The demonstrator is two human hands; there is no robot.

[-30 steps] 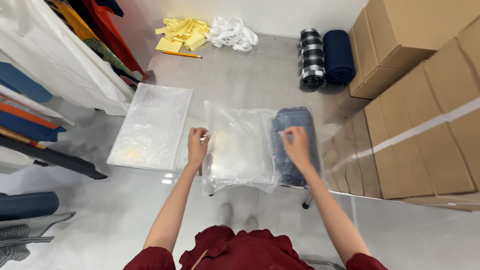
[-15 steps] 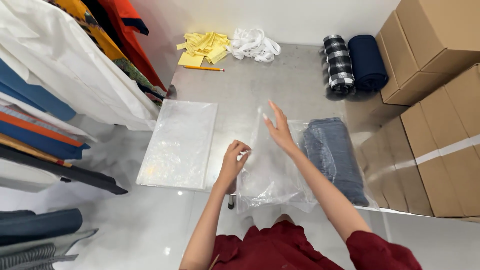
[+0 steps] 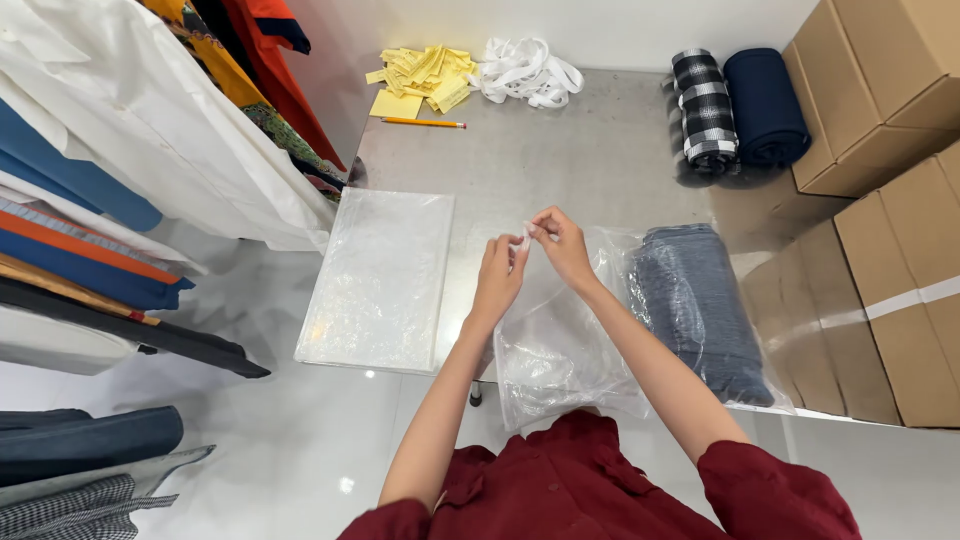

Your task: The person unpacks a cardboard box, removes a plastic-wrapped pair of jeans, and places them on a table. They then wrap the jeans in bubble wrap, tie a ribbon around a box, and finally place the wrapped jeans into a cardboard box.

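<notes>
I have both hands up together over the steel table: my left hand and right hand meet at the fingertips, each pinching the top edge of a clear plastic bag, which hangs down from them toward my chest and over the table's near edge. Just to the right of it lies a folded grey garment already inside a clear bag, its wrapping touching the one I hold. To the left sits a flat stack of clear bags — near my left hand, not touching. Farther back lie a pencil, yellow paper slips, white straps, a checked fabric roll and a navy roll. Cardboard boxes crowd the right side; hanging clothes press in from the left.
</notes>
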